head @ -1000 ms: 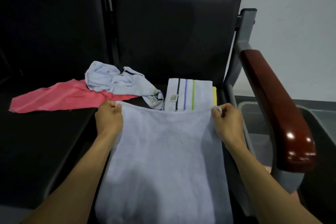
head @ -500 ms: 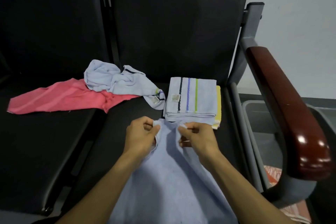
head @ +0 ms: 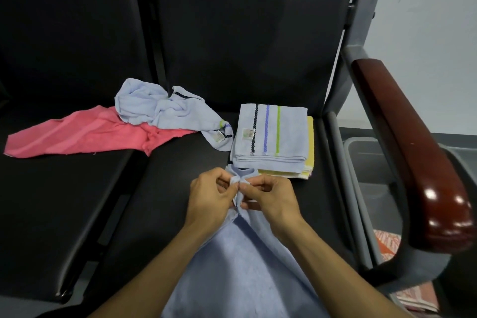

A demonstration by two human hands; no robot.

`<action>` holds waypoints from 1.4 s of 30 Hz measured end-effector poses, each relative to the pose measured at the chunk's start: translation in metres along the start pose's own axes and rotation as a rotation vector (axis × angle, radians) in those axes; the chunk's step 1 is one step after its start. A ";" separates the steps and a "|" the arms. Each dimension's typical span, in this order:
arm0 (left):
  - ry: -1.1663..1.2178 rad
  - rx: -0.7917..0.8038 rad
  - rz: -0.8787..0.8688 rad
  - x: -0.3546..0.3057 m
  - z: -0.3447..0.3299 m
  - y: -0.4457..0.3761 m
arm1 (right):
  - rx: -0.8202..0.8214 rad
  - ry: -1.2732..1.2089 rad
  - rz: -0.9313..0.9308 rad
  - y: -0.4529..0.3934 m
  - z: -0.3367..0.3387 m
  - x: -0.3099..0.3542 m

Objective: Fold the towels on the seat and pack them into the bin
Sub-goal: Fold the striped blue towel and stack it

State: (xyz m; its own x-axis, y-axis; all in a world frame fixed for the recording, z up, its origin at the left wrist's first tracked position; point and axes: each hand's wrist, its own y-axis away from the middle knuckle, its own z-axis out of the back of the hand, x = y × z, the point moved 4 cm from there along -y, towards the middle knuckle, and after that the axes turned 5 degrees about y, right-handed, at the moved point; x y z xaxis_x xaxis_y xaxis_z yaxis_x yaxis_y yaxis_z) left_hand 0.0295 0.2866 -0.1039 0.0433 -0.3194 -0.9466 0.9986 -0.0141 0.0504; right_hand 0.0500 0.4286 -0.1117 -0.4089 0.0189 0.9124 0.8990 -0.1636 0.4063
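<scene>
A light blue towel (head: 240, 266) hangs down from both hands over the front of the black seat (head: 180, 162). My left hand (head: 209, 196) and my right hand (head: 271, 199) each pinch a top corner, and the two corners meet between them. Behind the hands lies a folded striped towel (head: 271, 134) on top of a folded yellow towel (head: 309, 162). A crumpled light blue towel (head: 160, 108) and a pink towel (head: 77, 134) lie to the left. The grey bin (head: 366, 162) stands right of the chair, beyond the armrest.
A dark red wooden armrest (head: 407, 150) on a grey frame rises between the seat and the bin. Patterned orange cloth (head: 387, 242) lies low inside the bin. A second black seat (head: 51, 188) adjoins on the left.
My hands came together from a wide spread, bringing the towel's two top corners to meet at the middle. The flat towel now hangs folded lengthwise.
</scene>
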 end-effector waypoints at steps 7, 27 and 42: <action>0.005 0.045 -0.021 -0.008 -0.003 0.005 | 0.020 -0.027 -0.004 0.000 0.003 0.001; -0.267 0.105 -0.095 -0.001 0.018 -0.003 | 0.131 1.290 0.354 -0.022 0.022 0.003; -0.230 -0.130 0.042 0.011 0.063 -0.025 | -0.035 1.283 0.465 -0.014 0.044 0.018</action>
State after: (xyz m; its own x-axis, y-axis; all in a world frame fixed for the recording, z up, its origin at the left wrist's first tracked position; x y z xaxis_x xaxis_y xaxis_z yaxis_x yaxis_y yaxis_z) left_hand 0.0027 0.2234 -0.0957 0.0915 -0.5243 -0.8466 0.9921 0.1209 0.0324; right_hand 0.0375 0.4749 -0.0990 0.0530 -0.9618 0.2687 0.9957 0.0713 0.0585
